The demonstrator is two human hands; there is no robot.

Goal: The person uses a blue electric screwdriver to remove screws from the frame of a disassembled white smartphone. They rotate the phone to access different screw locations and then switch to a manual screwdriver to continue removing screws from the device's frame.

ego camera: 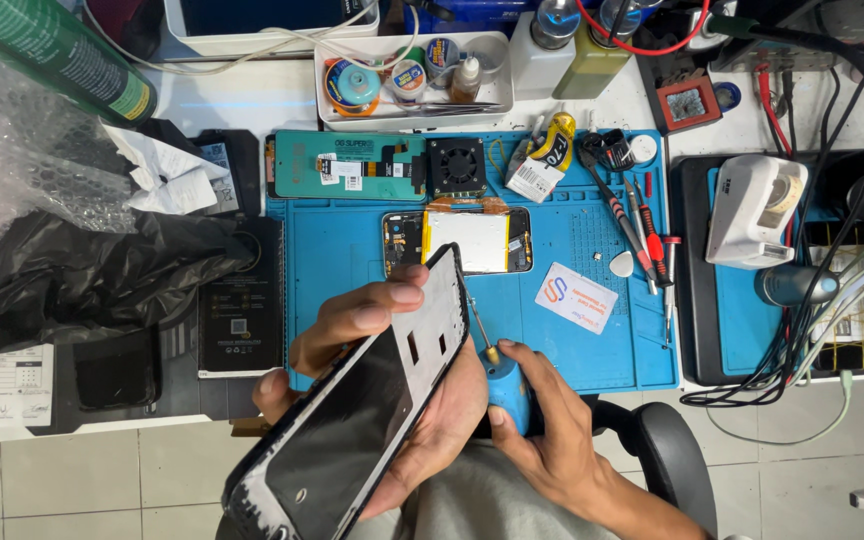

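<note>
My left hand [377, 345] holds a black phone back cover and frame [357, 415], tilted, with its inner side facing up. My right hand [552, 430] grips a small blue-handled screwdriver [505, 385], whose thin shaft reaches up to the frame's right edge. Beyond the hands, an opened phone body [457, 242] with a white battery lies on the blue work mat [562, 340].
A green display panel [352, 165] and a small black fan [455, 163] lie at the mat's far edge. Screwdrivers and tweezers [637, 225], a white card [576, 297], a white tray of solder supplies [407, 75], black plastic wrap [82, 270] and cables [802, 330] surround it.
</note>
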